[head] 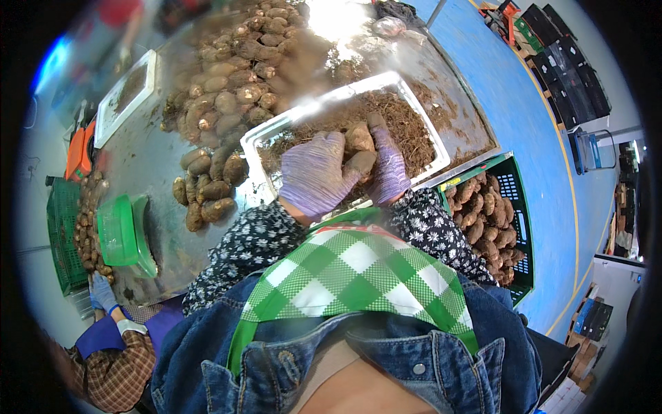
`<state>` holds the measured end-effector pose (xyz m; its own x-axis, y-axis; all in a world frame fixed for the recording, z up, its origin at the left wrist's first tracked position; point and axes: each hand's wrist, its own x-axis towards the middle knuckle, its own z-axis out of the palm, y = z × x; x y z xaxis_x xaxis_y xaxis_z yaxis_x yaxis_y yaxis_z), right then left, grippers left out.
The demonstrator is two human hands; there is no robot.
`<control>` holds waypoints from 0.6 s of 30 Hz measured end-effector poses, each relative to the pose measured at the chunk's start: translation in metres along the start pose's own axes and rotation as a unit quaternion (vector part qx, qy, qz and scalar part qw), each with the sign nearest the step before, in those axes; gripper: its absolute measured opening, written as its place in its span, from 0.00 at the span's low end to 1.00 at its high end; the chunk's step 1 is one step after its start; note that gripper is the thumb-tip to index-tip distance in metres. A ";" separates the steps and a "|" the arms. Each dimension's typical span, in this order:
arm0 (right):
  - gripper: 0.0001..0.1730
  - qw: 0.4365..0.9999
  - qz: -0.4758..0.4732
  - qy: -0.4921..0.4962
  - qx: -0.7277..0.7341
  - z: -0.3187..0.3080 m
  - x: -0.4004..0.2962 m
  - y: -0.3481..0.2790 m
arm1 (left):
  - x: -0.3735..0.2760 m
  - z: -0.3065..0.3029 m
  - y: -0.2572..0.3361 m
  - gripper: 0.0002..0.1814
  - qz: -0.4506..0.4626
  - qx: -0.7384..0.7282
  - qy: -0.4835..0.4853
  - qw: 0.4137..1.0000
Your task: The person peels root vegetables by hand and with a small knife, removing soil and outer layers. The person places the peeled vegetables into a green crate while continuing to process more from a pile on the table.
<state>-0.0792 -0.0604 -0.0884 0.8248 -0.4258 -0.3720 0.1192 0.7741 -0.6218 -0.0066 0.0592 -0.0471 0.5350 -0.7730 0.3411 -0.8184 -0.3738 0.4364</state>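
Note:
Over a white foam tray (437, 139) I hold a brown taro corm (359, 136) between both gloved hands. My left hand (315, 168), in a soiled purple knit glove, wraps its near left side with the thumb across the front. My right hand (387, 160), gloved alike, presses its right side with fingers pointing away from me. Beneath them the tray is filled with loose brown root fibres and peelings (414, 134). Left of the tray, a small group of taro corms (207, 189) lies on the metal table (155, 171).
A large taro heap (227, 88) spreads across the far table. At right stands a green plastic crate (522, 233) full of corms. Green plastic baskets (121, 230), an orange scale (80, 150) and another white tray (126, 95) are at left. A co-worker's gloved hands (102, 295) touch small corms.

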 end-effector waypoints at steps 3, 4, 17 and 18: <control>0.20 0.998 0.006 0.050 -0.043 -0.012 0.010 0.007 | -0.003 0.015 -0.003 0.29 -0.014 -0.016 0.032 0.999; 0.20 0.994 -0.061 0.060 -0.071 -0.009 0.013 0.011 | -0.005 0.021 -0.010 0.27 0.012 0.006 0.047 0.999; 0.26 0.988 0.126 -0.007 -0.094 -0.017 0.011 0.000 | -0.002 0.010 -0.021 0.20 0.055 -0.092 0.030 0.994; 0.26 0.991 0.115 0.019 -0.060 0.000 0.004 0.001 | -0.002 0.017 -0.024 0.21 0.045 -0.115 0.057 0.991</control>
<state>-0.0757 -0.0614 -0.0908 0.8006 -0.2644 -0.5377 -0.1372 0.7927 -0.5940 0.0082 0.0605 -0.0723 0.4934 -0.7301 0.4728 -0.8009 -0.1694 0.5743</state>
